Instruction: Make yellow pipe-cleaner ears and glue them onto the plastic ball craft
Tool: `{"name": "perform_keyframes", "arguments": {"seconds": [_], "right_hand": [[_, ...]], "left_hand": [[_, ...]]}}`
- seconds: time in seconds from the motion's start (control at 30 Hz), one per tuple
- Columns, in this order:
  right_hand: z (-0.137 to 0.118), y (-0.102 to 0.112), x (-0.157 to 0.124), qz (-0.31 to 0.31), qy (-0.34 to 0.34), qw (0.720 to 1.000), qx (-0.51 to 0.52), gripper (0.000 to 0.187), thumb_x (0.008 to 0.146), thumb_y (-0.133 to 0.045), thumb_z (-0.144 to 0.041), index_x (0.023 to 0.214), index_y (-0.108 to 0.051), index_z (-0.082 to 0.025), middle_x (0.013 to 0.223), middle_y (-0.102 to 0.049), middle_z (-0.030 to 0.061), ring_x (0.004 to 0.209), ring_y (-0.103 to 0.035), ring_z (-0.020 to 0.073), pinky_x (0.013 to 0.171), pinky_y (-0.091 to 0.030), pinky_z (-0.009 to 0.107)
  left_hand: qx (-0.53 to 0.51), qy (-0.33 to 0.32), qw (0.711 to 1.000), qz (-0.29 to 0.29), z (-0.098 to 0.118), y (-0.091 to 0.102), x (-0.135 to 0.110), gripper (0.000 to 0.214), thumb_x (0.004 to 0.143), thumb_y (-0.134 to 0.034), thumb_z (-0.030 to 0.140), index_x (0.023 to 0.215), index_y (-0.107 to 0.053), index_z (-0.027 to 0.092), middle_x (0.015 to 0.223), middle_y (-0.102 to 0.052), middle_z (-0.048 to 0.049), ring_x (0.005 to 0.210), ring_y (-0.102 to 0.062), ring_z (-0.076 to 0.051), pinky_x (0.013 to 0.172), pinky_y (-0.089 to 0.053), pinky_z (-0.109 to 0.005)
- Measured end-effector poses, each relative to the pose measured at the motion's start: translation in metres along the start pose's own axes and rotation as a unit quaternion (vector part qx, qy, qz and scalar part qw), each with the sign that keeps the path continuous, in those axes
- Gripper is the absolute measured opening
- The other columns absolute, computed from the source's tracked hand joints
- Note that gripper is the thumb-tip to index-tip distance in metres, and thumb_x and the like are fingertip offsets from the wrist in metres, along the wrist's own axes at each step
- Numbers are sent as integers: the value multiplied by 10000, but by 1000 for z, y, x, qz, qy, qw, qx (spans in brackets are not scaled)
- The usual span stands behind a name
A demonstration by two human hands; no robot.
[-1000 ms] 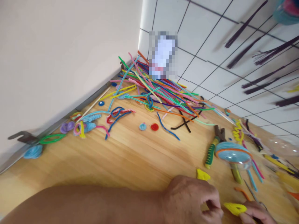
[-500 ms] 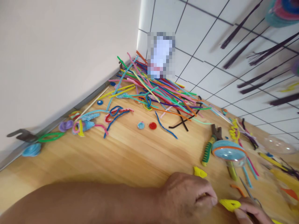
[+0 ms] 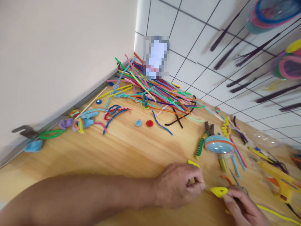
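Observation:
My left hand (image 3: 180, 185) rests on the wooden table (image 3: 122, 153) near the front, fingers curled in with their tips pressed together; what they hold is hidden. Just right of it, my right hand (image 3: 243, 208) pinches a small folded yellow pipe-cleaner piece (image 3: 218, 191) against the table. Another yellow piece (image 3: 193, 163) lies just behind my left hand's knuckles. A long yellow pipe cleaner (image 3: 277, 215) trails off to the right of my right hand.
A big heap of coloured pipe cleaners (image 3: 155, 91) fills the back corner. Pliers with green-yellow handles (image 3: 202, 142) lie beside a blue-and-orange coiled disc (image 3: 219, 147). A yellow glue gun (image 3: 279, 182) is at right. Small coiled shapes (image 3: 80, 124) line the left wall.
The view has shifted, so everything sits further left and lower in frame. My left fingers have curled tighter; my right hand has come further into view, still on the yellow piece.

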State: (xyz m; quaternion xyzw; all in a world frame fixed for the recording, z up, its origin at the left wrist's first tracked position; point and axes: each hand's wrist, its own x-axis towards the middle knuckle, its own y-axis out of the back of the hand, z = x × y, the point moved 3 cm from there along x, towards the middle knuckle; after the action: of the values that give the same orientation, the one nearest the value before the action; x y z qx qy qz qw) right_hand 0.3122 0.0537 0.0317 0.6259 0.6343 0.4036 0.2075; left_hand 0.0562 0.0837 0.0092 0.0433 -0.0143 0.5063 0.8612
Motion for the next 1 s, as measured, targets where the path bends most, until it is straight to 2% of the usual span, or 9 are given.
{"name": "perform_keyframes", "arguments": {"seconds": [0.1,0.2,0.33,0.4,0.53,0.67,0.8,1.0], "right_hand": [[0,-3,-2,9,-26,1000,10,268,930,-745,-452,758,-735,-247,674,-718,14,574,-672,181,537,-548,240],[-5,-7,-3,19,-60,998,26,266,917,-717,-443,735,-707,-248,678,-708,17,617,-664,190,590,-555,274],[-10,-12,-3,20,-68,995,68,203,922,-652,-377,765,-682,-251,747,-716,20,719,-671,190,688,-547,300],[-10,-14,-3,14,-58,994,86,167,924,-636,-327,784,-671,-244,777,-716,22,724,-661,180,677,-522,293],[-9,-17,-4,29,-31,993,112,128,912,-640,-286,795,-659,-236,775,-682,14,663,-602,154,621,-464,281],[-7,-20,-5,40,-13,987,156,86,886,-659,-255,803,-661,-234,797,-687,22,679,-605,155,588,-462,267],[-9,-20,-5,42,5,982,184,70,882,-652,-241,813,-661,-236,810,-699,32,718,-615,168,568,-465,260],[-9,-19,-6,62,29,981,181,77,891,-638,-222,819,-661,-235,821,-713,29,730,-626,169,631,-487,282]], "left_hand": [[-28,-12,1000,-3,-1,3,-1,121,915,-660,199,803,-618,185,724,-590,28,634,-486,-101,642,-410,-213],[-24,17,1000,2,-1,8,-3,93,912,-651,176,819,-642,178,731,-604,26,662,-510,-107,640,-409,-208],[2,20,999,40,0,13,-3,188,956,-723,345,887,-718,170,779,-688,-9,714,-570,-134,671,-454,-233],[1,13,999,52,2,12,-2,235,950,-753,396,899,-749,166,820,-731,-28,713,-590,-133,677,-469,-239],[2,34,996,79,2,9,-4,308,903,-809,464,948,-798,160,856,-796,-60,582,-522,-100,549,-425,-227],[7,60,992,109,5,6,-4,367,881,-821,521,964,-812,164,975,-845,-101,543,-508,-87,511,-438,-228],[10,73,990,120,17,-3,3,349,870,-817,492,984,-805,163,1047,-851,-114,559,-537,-87,535,-467,-235],[-4,79,985,156,23,-20,8,299,866,-785,444,981,-795,168,1008,-827,-80,566,-514,-85,563,-452,-253]]}}
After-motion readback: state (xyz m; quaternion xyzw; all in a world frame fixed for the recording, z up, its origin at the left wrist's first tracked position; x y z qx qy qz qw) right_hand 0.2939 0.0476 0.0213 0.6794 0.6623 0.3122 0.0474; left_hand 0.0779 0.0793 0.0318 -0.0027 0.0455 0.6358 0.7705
